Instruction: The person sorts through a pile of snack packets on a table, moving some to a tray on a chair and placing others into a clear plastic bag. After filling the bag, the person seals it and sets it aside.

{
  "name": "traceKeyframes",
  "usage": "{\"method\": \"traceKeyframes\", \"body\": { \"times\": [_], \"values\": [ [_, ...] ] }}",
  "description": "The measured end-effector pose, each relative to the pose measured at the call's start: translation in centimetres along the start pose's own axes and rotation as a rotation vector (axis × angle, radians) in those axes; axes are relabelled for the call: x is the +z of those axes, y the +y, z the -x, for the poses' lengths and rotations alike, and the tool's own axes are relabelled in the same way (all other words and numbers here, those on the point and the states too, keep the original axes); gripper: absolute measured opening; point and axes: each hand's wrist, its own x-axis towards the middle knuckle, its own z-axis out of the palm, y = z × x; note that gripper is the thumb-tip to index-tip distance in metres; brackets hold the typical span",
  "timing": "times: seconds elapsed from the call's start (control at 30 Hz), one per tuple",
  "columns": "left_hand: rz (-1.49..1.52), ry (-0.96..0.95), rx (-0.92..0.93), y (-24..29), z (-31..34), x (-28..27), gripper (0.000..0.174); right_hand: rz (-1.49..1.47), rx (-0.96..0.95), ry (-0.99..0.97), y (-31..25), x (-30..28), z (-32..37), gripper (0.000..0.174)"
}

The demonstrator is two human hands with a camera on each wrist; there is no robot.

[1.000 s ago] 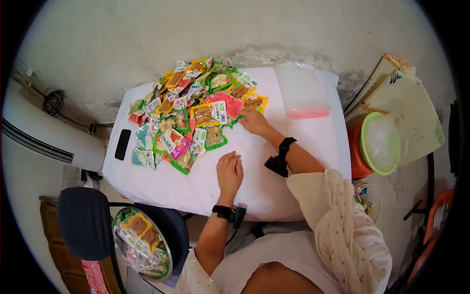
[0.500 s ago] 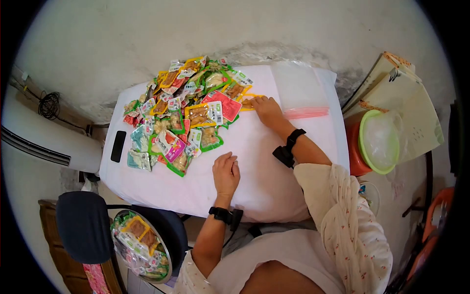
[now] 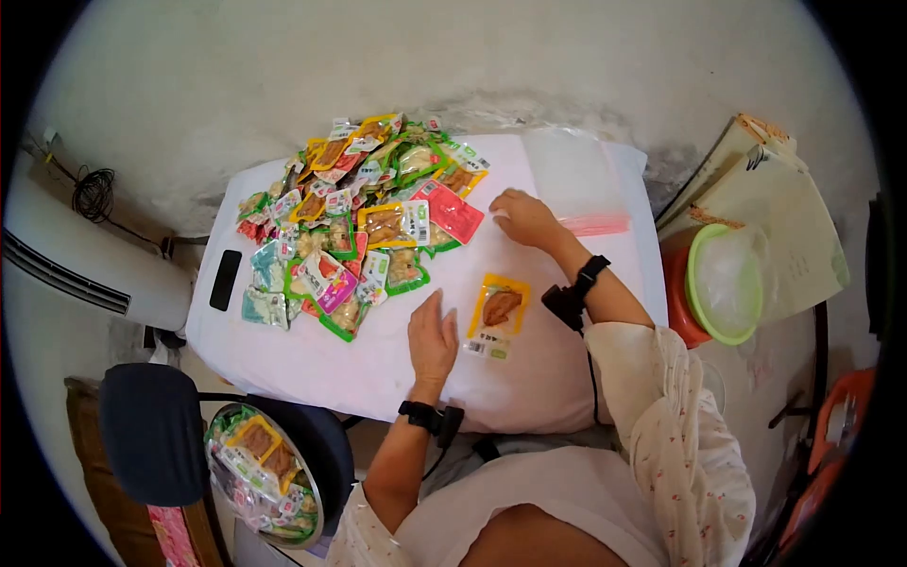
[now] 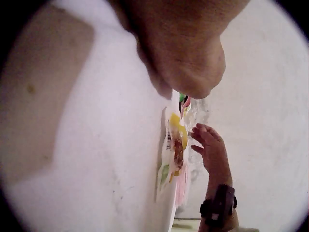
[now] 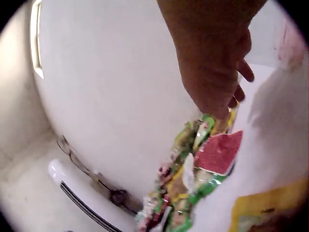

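Observation:
A yellow-edged snack packet [image 3: 498, 312] with brown food showing through its window lies by itself on the white-covered table [image 3: 548, 378]. To its left, the left hand [image 3: 432, 337] rests on the cover, fingers extended and holding nothing. The right hand [image 3: 525, 219] is beyond the packet, just right of a red packet [image 3: 452, 212] at the pile's edge. Its fingers are loosely bent with nothing in them. In the left wrist view the right hand [image 4: 211, 150] shows raised, apart from the yellow-edged packet [image 4: 178, 147].
A heap of mixed snack packets [image 3: 345, 203] covers the table's back left, with a black phone [image 3: 225, 281] beside it. Clear plastic bags [image 3: 572, 180] lie at the back right. A bowl of packets [image 3: 265, 472] sits on a chair at left; a green basin [image 3: 699, 283] stands at right.
The yellow-edged packet has come from the pile's right edge to the table nearer the person. The right hand has let go of it; the left hand has stayed nearly in place.

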Motion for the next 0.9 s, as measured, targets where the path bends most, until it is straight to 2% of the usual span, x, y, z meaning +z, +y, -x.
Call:
{"method": "traceKeyframes", "body": {
  "times": [0.07, 0.1, 0.2, 0.3, 0.43, 0.5, 0.53, 0.6, 0.63, 0.67, 0.7, 0.73, 0.87, 0.9],
  "values": [
    [0.009, -0.022, -0.02, 0.0, 0.0, -0.1, 0.039, 0.343, 0.031, 0.259, 0.8, 1.7, -1.3, 0.018],
    [0.001, -0.03, -0.01, 0.0, 0.0, -0.1, 0.038, 0.513, 0.048, 0.13, 0.9, 1.9, -1.8, 0.026],
    [-0.022, -0.024, 0.009, 0.0, -0.1, 0.0, 0.038, 0.646, -0.049, 0.145, 1.0, 3.0, -3.4, 0.034],
    [-0.025, -0.027, 0.013, 0.0, -0.2, 0.0, 0.037, 0.702, -0.036, 0.076, 1.2, 3.4, -4.6, 0.044],
    [-0.01, -0.043, -0.003, 0.3, -0.3, -0.3, 0.037, 0.714, -0.021, 0.204, 2.1, 2.8, -4.8, 0.037],
    [-0.019, -0.051, -0.001, 0.2, -0.3, -0.2, 0.037, 0.637, -0.031, 0.33, 1.9, 1.3, -4.5, 0.035],
    [-0.028, -0.056, 0.002, 0.2, -0.3, -0.2, 0.037, 0.64, -0.03, 0.328, 1.8, 0.4, -4.2, 0.035],
    [-0.021, -0.044, 0.012, 0.1, -0.2, -0.1, 0.037, 0.43, -0.072, 0.451, 0.6, -1.7, -3.4, 0.033],
    [-0.018, -0.031, 0.023, 0.0, -0.2, -0.1, 0.037, 0.394, -0.074, 0.541, -0.3, -2.6, -2.9, 0.026],
    [-0.015, -0.029, 0.024, 0.0, -0.2, -0.1, 0.037, 0.398, -0.075, 0.541, -0.9, -3.2, -2.4, 0.026],
    [-0.016, -0.033, 0.019, 0.0, -0.2, -0.1, 0.038, 0.13, 0.01, 0.551, -1.5, -3.7, -1.9, 0.023],
    [-0.019, -0.037, 0.013, 0.0, -0.2, -0.1, 0.038, -0.141, 0.093, 0.552, -2.0, -4.0, -1.6, 0.02],
    [0.004, -0.01, -0.024, 0.2, 0.0, -0.4, 0.037, -0.362, -0.037, 0.49, -1.5, -3.8, 0.1, 0.016],
    [0.05, 0.032, -0.057, 0.1, 0.1, -0.2, 0.037, -0.487, -0.061, 0.235, -1.7, -3.7, 0.7, 0.016]
  ]
}}
